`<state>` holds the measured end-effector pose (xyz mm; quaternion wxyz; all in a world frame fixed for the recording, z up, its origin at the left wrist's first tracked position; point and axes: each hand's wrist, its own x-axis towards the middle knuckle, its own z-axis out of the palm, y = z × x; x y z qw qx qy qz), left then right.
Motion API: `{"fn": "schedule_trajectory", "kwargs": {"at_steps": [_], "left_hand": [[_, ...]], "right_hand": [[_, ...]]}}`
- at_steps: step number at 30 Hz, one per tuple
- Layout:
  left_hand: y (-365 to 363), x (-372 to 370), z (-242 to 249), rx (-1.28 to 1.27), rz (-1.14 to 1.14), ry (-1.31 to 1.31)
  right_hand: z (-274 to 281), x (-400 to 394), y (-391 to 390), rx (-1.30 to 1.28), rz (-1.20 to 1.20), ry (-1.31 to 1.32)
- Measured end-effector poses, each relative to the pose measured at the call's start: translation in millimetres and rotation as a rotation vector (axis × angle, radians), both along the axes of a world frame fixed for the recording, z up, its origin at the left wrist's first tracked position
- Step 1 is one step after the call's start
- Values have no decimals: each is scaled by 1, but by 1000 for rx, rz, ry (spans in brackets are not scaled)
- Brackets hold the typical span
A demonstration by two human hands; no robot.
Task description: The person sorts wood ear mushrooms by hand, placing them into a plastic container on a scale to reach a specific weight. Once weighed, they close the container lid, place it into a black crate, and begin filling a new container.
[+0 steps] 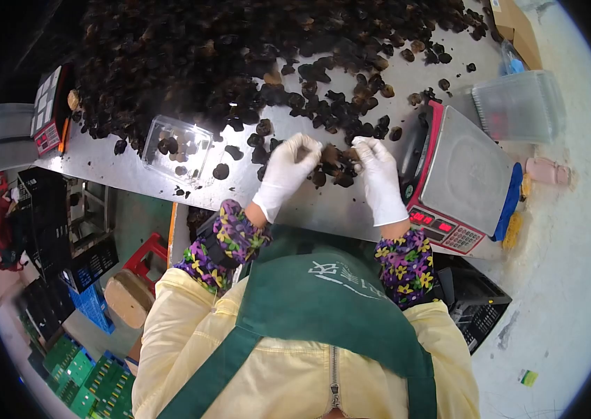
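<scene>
My left hand (288,173), in a white glove, is held over the metal table with thumb and fingertips closed in a pinch. Whatever may be between those tips is too small to make out. My right hand (379,178), gloved the same way, also has its fingers drawn together; what they hold, if anything, cannot be seen. Between and just beyond both hands lies a small cluster of dark brown mushroom-like pieces (337,159). To the left of my left hand, a clear plastic box (201,157) holds several of these pieces.
A large heap of the dark pieces (190,63) covers the table's far side. On the right stands a weighing scale (466,171) with a lit red display, beside stacked clear boxes (519,105). Another scale (45,115) is at far left. Metal tabletop (295,209) shows near my body.
</scene>
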<state>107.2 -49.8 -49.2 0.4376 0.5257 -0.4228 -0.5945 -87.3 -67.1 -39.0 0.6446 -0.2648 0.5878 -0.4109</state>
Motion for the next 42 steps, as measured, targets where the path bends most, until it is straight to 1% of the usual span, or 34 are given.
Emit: {"fn": "schedule_trajectory", "kwargs": {"at_steps": [1, 2, 3, 5, 7, 8, 9, 11, 12, 13, 15, 16, 17, 19, 20, 22, 23, 24, 26, 27, 29, 30, 31, 32, 33, 34, 35, 36, 37, 38, 39, 40, 41, 42], "left_hand": [[8, -3, 3, 117, -10, 217], [14, -2, 5, 216, -50, 280], [17, -3, 8, 234, -59, 323], [24, -7, 7, 342, 104, 513], [27, -8, 12, 347, 148, 527], [28, -8, 13, 356, 186, 538], [28, -8, 11, 358, 191, 540], [28, -7, 0, 204, 146, 326], [28, -5, -3, 171, 216, 339], [27, -1, -5, 184, 274, 306], [29, 12, -6, 98, 378, 82], [32, 21, 1, -2, 388, -90], [40, 31, -2, -35, 398, -189], [64, 58, -18, 97, 354, -157], [75, 64, -20, 102, 353, -159], [95, 69, -17, 273, 305, 146], [101, 65, -13, 275, 302, 144], [104, 57, -7, 341, 220, 101], [109, 42, -4, 441, 60, 32], [110, 34, -7, 507, 72, 44], [103, 16, 17, 463, 117, 46], [105, 16, 16, 465, 116, 45], [107, 18, 14, 428, 97, 67], [109, 20, 10, 388, 81, 91], [116, 27, 2, 412, 166, 145], [124, 38, 1, 274, 195, -98], [134, 51, 0, 134, 222, -341], [147, 68, 1, 80, 253, -562], [162, 85, 3, 29, 283, -785], [175, 100, 7, 30, 268, -1006], [184, 108, 13, 30, 248, -1227], [185, 108, 20, 47, 238, -1299], [181, 105, 23, 50, 242, -1304], [170, 100, 24, -50, 195, -1279]], "right_hand": [[7, 12, 4, -34, 35, 84], [6, 21, 9, -66, 87, 72], [4, 31, 14, -97, 138, 60], [5, 45, 18, -102, 129, 75], [8, 49, 13, -5, 103, -28], [0, 49, 15, -152, 178, 76], [-4, 48, 15, -149, 183, 77], [-10, 44, 16, -148, 232, -16], [3, 45, 12, -120, 192, 5], [2, 39, 10, -154, 184, 36], [-1, 29, 8, -202, 121, 97], [-1, 22, 12, -259, 157, 214], [0, 14, 18, -256, 156, 215], [1, 2, 35, -461, 512, 558], [6, 3, 45, -475, 617, 629], [4, 10, 66, -554, 787, 856], [-4, 13, 74, -613, 861, 981], [-18, 17, 77, -613, 860, 979], [-40, 24, 81, -776, 782, 1075], [-37, 28, 81, -778, 780, 1074], [-21, 36, 85, -668, 720, 913], [-16, 42, 86, -684, 708, 862], [-13, 46, 88, -696, 744, 810], [-7, 48, 87, -639, 805, 719], [-1, 49, 86, -583, 866, 627], [1, 46, 83, -585, 870, 628], [1, 41, 76, -735, 793, 725], [1, 35, 68, -884, 710, 817], [10, 28, 56, -860, 716, 949], [15, 20, 43, -885, 677, 1086], [9, 12, 40, -827, 685, 1167], [7, 7, 34, -851, 717, 1207], [6, 7, 30, -875, 750, 1248], [3, 10, 27, -878, 753, 1241]]}}
